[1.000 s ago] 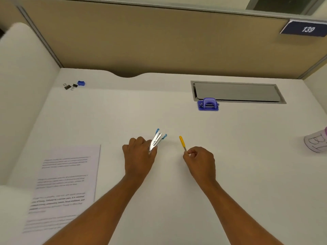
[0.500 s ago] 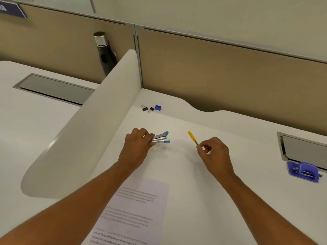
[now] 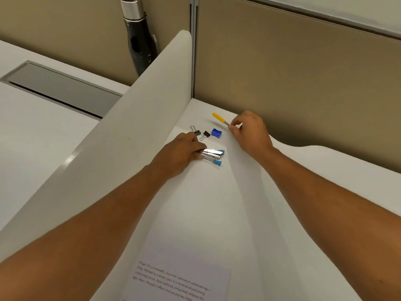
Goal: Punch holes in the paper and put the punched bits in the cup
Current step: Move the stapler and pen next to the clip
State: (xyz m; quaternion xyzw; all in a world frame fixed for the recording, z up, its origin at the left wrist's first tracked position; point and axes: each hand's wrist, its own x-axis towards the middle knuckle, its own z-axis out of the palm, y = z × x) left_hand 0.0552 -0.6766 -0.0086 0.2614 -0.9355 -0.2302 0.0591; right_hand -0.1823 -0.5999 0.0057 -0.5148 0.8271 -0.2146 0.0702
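A printed sheet of paper (image 3: 186, 263) lies on the white desk (image 3: 325, 192), near the bottom of the view between my forearms. My left hand (image 3: 180, 153) grips a silver stapler with blue tips (image 3: 212, 156), low over the desk near the far left corner. My right hand (image 3: 249, 131) pinches the metal end of a small yellow-handled tool (image 3: 219, 118), held just above the desk. The hole punch and the cup are out of view.
Two black binder clips (image 3: 200, 132) and a small blue object (image 3: 216, 133) lie between my hands in the corner. A white curved divider (image 3: 134, 118) walls the desk's left side; tan partition panels (image 3: 303, 83) stand behind. A dark bottle (image 3: 138, 35) stands beyond the divider.
Both hands carried the stapler and the yellow tool left and farther back, to the corner by the binder clips. The view swung left; the hole punch and cup dropped out of frame.
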